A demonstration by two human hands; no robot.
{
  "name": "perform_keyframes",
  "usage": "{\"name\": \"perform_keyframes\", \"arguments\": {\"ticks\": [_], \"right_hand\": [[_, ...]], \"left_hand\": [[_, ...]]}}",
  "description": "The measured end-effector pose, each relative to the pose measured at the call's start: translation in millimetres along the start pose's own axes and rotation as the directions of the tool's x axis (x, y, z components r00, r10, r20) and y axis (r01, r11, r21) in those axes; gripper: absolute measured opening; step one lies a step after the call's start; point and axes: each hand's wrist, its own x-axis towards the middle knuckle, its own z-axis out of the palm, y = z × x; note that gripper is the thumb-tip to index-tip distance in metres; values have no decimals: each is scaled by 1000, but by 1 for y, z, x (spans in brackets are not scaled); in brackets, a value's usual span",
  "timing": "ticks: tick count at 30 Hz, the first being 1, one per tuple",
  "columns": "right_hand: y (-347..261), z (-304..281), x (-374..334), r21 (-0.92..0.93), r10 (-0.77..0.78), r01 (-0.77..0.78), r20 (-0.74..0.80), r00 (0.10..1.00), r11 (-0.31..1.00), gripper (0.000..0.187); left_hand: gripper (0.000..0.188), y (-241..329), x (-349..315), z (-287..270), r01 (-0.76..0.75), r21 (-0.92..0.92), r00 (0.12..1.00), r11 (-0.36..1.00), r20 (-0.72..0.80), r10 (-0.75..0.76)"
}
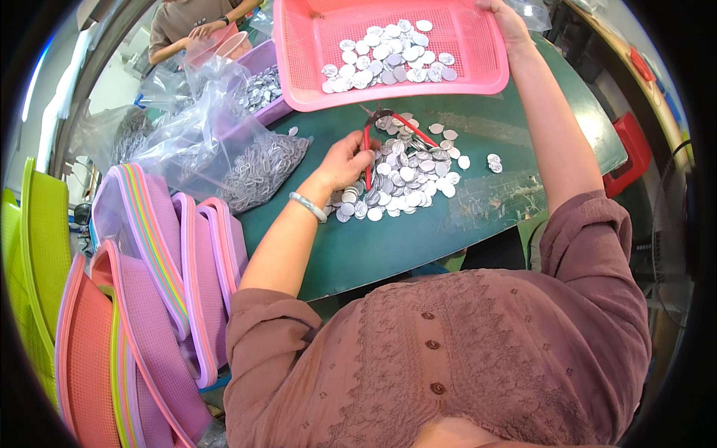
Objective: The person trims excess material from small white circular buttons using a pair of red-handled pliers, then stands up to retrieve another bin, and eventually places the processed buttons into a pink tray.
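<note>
My right hand point(509, 24) grips the right rim of a pink plastic basket point(470, 56), raised over the far side of the table. Several round silver metal discs point(388, 56) lie in the basket. My left hand point(348, 161) is closed around one red handle of a pair of pliers point(382, 113); the other handle points away to the right. Beneath the pliers, a loose heap of silver discs point(411, 175) spreads over the green table point(328, 261). A small cluster of discs point(494, 163) sits apart on the right.
Clear plastic bags of wire-like metal clips point(258, 175) stand at the left, beside a purple basket point(270, 108) of metal pieces. Stacked coloured baskets point(149, 299) crowd the near left. Another person's hands point(208, 28) work across the table. A red object point(629, 153) stands off the right edge.
</note>
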Motion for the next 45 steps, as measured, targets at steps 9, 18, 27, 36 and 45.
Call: {"name": "perform_keyframes", "arguments": {"ticks": [9,18,27,36,45], "right_hand": [[-16,-41,14,-55,-82,82,-9,997,995,27],[-21,-44,0,-54,-78,75,-58,995,996,27],[18,-33,-4,-147,-150,140,-54,987,979,33],[79,6,-27,-7,-9,9,-23,1000,1000,38],[109,-1,-15,-245,139,-211,-283,949,946,31]], "left_hand": [[20,4,94,-2,40,-64,998,997,-36,-42],[23,8,81,30,-33,-181,974,983,215,72],[31,33,44,36,-110,70,935,991,346,80],[16,33,21,48,-140,218,933,966,356,55],[37,67,3,50,-361,263,918,895,270,291]]}}
